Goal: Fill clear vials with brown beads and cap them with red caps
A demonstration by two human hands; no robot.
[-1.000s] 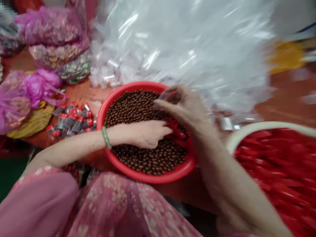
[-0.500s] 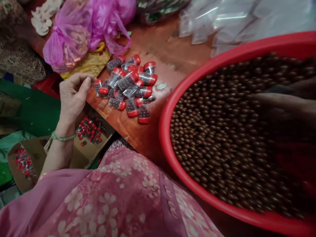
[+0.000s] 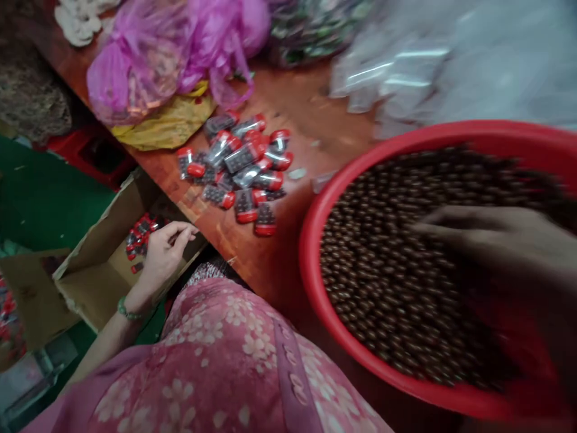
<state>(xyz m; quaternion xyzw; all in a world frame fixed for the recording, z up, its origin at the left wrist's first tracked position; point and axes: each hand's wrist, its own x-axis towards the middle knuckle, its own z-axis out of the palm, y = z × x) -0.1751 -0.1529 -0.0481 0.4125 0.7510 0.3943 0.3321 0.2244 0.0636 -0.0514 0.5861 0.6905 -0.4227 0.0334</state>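
Observation:
My left hand (image 3: 167, 251) is by the table's near edge, above the open cardboard box, its thumb and fingertips pinched together. Whatever may be between them is too small to make out. Just beyond it on the table lies a pile of small clear packets (image 3: 243, 159) with red ends, filled with dark brown balls. My right hand (image 3: 500, 240) reaches over the large red basin (image 3: 311, 252), its fingertips at the surface of the glossy brown balls (image 3: 387, 288). Motion and shadow blur its fingers, so their grip is unclear.
The cardboard box (image 3: 97, 279) below the table edge has more red-ended packets (image 3: 142, 237) in it. Pink plastic bags (image 3: 135, 66) and a yellow bag (image 3: 169, 126) lie at the back left. Clear plastic sleeves (image 3: 396, 72) are spread behind the basin.
My left hand has moved down and right, from beside the packet pile to over the box. My right hand shows more fully over the balls, farther left. The view has shifted.

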